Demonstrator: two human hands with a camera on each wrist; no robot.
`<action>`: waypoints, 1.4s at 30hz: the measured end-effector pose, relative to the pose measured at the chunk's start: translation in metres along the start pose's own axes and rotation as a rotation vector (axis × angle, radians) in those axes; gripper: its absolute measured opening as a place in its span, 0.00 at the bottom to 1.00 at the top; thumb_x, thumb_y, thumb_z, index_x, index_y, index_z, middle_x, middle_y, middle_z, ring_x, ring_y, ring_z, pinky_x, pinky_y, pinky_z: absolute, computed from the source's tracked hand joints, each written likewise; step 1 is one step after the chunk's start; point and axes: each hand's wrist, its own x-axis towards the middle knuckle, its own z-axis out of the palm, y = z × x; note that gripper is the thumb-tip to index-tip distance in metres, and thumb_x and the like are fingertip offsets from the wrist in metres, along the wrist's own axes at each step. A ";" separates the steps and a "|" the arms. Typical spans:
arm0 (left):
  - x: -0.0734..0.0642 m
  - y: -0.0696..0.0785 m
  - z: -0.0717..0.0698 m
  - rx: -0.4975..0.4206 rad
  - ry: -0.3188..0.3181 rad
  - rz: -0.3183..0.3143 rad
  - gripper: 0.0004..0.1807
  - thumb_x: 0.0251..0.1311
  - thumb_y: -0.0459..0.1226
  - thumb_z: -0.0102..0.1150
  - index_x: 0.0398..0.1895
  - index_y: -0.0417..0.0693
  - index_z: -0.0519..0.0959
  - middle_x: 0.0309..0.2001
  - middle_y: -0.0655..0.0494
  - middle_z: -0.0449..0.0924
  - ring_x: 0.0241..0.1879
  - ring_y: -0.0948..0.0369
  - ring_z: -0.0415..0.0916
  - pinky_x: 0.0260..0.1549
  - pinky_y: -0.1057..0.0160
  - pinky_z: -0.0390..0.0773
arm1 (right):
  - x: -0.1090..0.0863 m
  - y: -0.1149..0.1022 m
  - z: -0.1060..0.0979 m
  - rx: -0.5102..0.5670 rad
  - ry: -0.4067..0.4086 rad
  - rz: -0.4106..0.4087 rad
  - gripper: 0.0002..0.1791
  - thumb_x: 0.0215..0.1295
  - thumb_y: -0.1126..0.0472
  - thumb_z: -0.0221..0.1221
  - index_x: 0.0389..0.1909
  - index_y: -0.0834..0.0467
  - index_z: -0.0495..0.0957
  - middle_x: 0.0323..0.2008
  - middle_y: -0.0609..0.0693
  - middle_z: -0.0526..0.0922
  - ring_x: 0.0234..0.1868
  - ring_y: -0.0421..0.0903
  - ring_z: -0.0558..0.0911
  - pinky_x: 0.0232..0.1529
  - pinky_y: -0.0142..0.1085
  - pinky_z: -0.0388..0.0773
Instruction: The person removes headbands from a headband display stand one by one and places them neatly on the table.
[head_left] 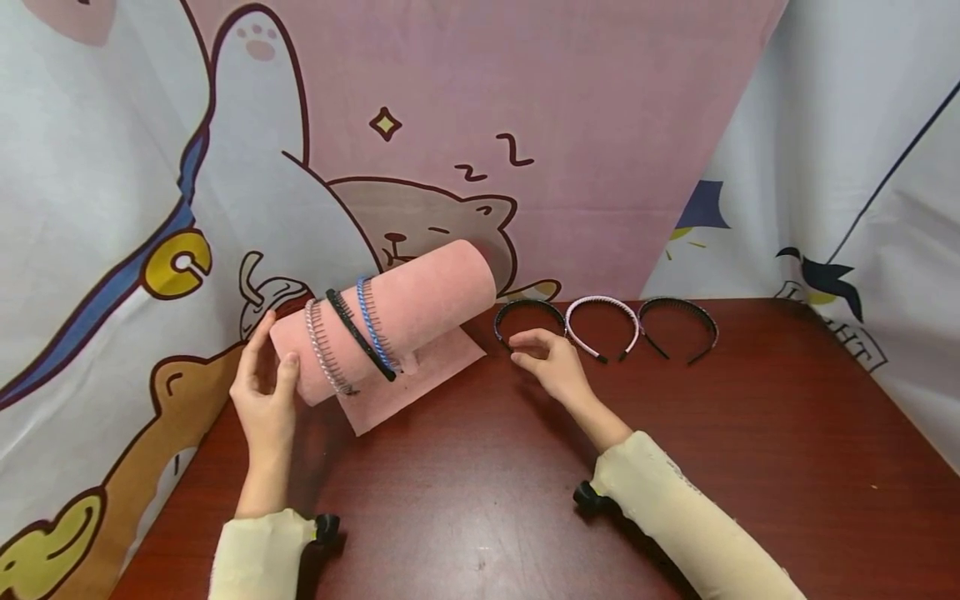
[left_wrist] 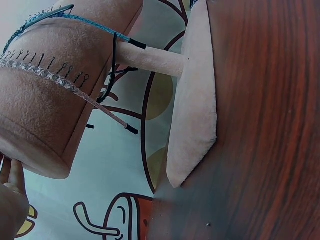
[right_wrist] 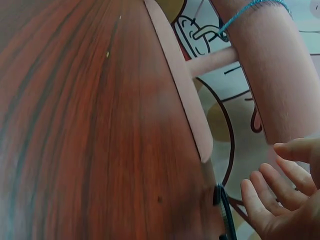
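A pink padded headband stand (head_left: 431, 292) lies as a roll above its flat base (head_left: 420, 387). Around the roll sit a braided pale headband (head_left: 318, 346), a black headband (head_left: 360, 333) and a blue headband (head_left: 371, 321). My left hand (head_left: 266, 400) rests with its fingertips at the roll's left end; in the left wrist view two straight fingers (left_wrist: 16, 175) meet that end. Over the table, my right hand (head_left: 555, 367) has its fingers loosely bent and holds nothing. Its fingertips are right by the end of a dark blue headband (head_left: 528, 304), also seen in the right wrist view.
To the right of that headband a pale pink headband (head_left: 600, 300) and a dark headband (head_left: 678, 302) lie in a row along the back of the brown table (head_left: 480, 500). A printed cloth (head_left: 600, 125) with cartoon animals hangs behind.
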 end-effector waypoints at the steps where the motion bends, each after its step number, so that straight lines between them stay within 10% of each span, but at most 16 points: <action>1: 0.000 0.000 0.000 -0.001 0.000 -0.003 0.27 0.62 0.31 0.62 0.66 0.41 0.74 0.67 0.46 0.75 0.69 0.60 0.69 0.66 0.73 0.68 | 0.001 -0.001 0.002 0.006 -0.008 -0.002 0.15 0.63 0.64 0.65 0.50 0.59 0.83 0.50 0.56 0.87 0.51 0.52 0.86 0.49 0.36 0.80; 42: -0.001 0.005 0.002 0.011 0.000 0.010 0.27 0.62 0.30 0.61 0.66 0.38 0.73 0.67 0.48 0.75 0.69 0.60 0.68 0.66 0.74 0.68 | -0.009 -0.049 0.072 0.227 -0.516 -0.264 0.33 0.64 0.63 0.65 0.69 0.63 0.68 0.69 0.61 0.71 0.72 0.55 0.69 0.73 0.47 0.66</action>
